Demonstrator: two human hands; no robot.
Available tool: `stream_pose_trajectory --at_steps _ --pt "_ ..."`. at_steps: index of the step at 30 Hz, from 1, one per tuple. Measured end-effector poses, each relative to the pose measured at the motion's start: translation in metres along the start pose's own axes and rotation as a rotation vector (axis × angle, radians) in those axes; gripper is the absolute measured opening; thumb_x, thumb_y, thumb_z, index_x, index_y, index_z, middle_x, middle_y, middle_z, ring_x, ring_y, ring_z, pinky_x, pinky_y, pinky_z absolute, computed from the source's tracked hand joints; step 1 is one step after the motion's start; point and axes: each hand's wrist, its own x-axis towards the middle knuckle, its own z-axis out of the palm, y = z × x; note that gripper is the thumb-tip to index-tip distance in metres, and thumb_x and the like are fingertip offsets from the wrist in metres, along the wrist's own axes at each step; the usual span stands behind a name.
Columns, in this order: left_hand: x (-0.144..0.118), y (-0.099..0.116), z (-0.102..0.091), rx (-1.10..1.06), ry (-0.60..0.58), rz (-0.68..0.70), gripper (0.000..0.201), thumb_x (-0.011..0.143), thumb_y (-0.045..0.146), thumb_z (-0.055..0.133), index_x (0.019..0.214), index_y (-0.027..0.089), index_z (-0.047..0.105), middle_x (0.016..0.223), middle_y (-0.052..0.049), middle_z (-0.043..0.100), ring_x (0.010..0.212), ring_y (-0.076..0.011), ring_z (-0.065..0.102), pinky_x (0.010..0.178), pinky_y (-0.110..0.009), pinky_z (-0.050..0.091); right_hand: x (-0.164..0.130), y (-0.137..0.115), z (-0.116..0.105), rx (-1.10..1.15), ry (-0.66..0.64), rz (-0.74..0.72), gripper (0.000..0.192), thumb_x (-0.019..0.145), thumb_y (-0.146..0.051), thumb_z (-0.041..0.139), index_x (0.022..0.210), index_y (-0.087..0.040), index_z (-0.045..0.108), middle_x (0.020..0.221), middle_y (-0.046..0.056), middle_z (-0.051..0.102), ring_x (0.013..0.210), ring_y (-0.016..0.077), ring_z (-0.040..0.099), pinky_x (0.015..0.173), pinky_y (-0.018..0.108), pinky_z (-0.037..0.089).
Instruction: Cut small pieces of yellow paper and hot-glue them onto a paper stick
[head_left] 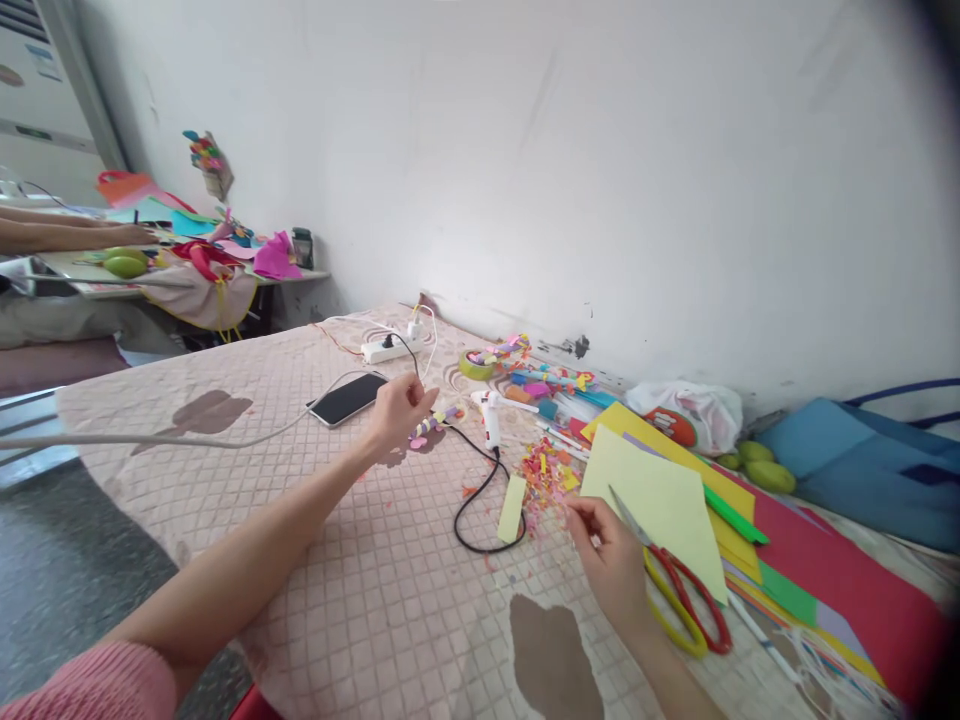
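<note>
My left hand (400, 412) is over the middle of the table with its fingers curled in and the thumb pointing right. Right beside it is a purple-and-yellow striped stick (448, 414) with pink pieces; I cannot tell whether the fingers touch it. My right hand (609, 555) is closed in a pinch at the near edge of a heap of coloured paper scraps (551, 468). Anything between its fingertips is too small to make out. Scissors (679, 590) with red and yellow handles lie against its right side, partly over a pale yellow sheet (652, 490).
A white glue gun (490, 420) with a black cord stands near a pale strip (512, 508). Behind are a phone (349, 399), power strip (390, 348) and tape roll (476, 366). Coloured sheets (825, 560) and a blue bag (862, 470) lie right. Another person's arms (82, 235) reach over the left table.
</note>
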Motion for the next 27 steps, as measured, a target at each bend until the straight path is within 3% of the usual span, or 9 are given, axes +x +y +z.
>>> stream_pose_trajectory --at_steps 3,8,19,27 --pt "-0.006 0.001 0.006 -0.043 0.033 0.066 0.039 0.077 0.032 0.050 0.053 0.018 0.022 0.048 0.006 0.023 0.048 -0.0075 0.024 0.048 -0.021 0.023 -0.013 0.009 -0.007 -0.048 0.009 0.040 0.021 0.086 -0.036 0.047 0.074 -0.018 0.051 0.055 -0.004 0.046 0.048 0.0104 0.041 0.047 0.022 0.033" --pt "-0.010 -0.005 0.007 -0.051 0.009 0.040 0.043 0.083 0.040 0.042 0.054 0.018 0.020 0.049 0.005 0.020 0.049 -0.0080 0.023 0.048 -0.022 0.021 -0.016 0.012 -0.009 -0.093 0.086 0.027 0.034 0.088 -0.035 0.043 0.058 -0.020 0.034 0.050 -0.007 0.025 0.045 0.0081 0.028 0.045 0.022 0.024" --pt "-0.010 -0.019 0.009 0.068 -0.063 0.007 0.039 0.088 0.038 0.029 0.059 0.018 0.046 0.050 0.002 0.047 0.051 -0.0107 0.044 0.054 -0.022 0.030 -0.034 0.011 -0.030 -0.237 0.176 -0.039 0.032 0.087 -0.035 0.043 0.061 -0.018 0.044 0.049 -0.006 0.033 0.046 0.0087 0.034 0.048 0.022 0.026" --pt "-0.006 -0.029 0.010 0.148 -0.105 -0.035 0.033 0.083 0.040 0.038 0.062 0.018 0.049 0.053 0.001 0.051 0.052 -0.0111 0.045 0.054 -0.022 0.030 -0.030 0.021 -0.033 -0.275 0.168 -0.080 0.033 0.088 -0.036 0.042 0.060 -0.019 0.045 0.049 -0.006 0.037 0.046 0.0098 0.036 0.049 0.023 0.027"
